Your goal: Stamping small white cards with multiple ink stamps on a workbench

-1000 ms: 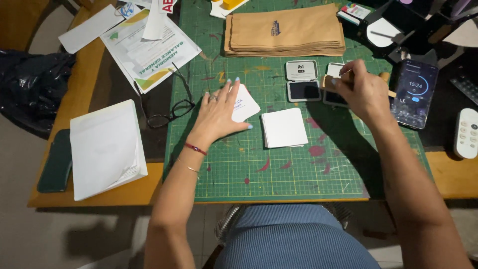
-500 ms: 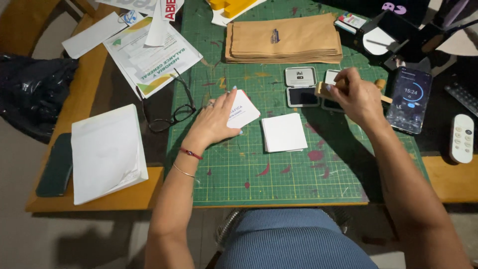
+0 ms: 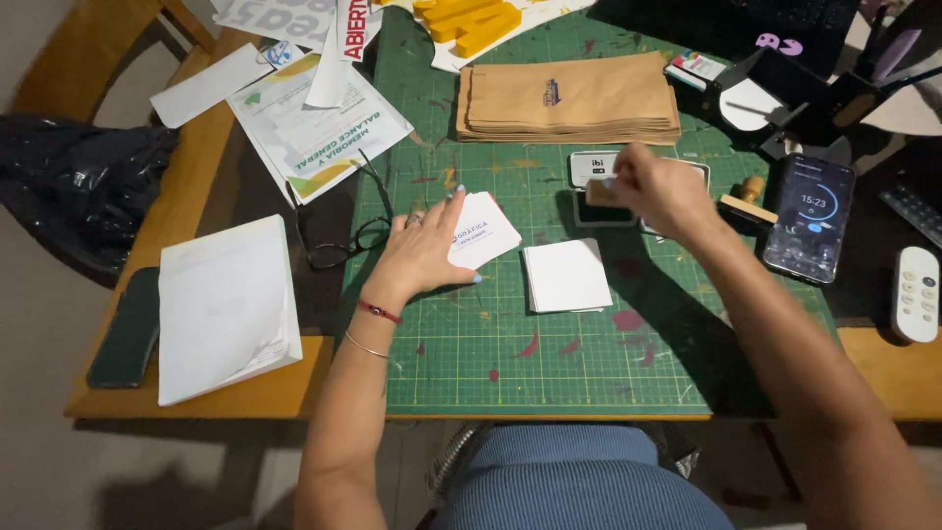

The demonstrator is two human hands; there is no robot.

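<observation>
White printed card (image 3: 486,231) lies flat under my left hand (image 3: 422,253), palm spread, while my right hand (image 3: 659,191) grips a small stamp (image 3: 601,190) over the ink pad (image 3: 601,208), well right of it.

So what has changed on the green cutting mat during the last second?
The right hand, gripping a small wooden stamp, has shifted left and now sits over the black ink pad. The left hand still presses the small white printed cards. The plain white card stack stayed put.

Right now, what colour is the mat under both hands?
Green with a pale grid, paint-stained: the cutting mat, clearest in the head view.
</observation>
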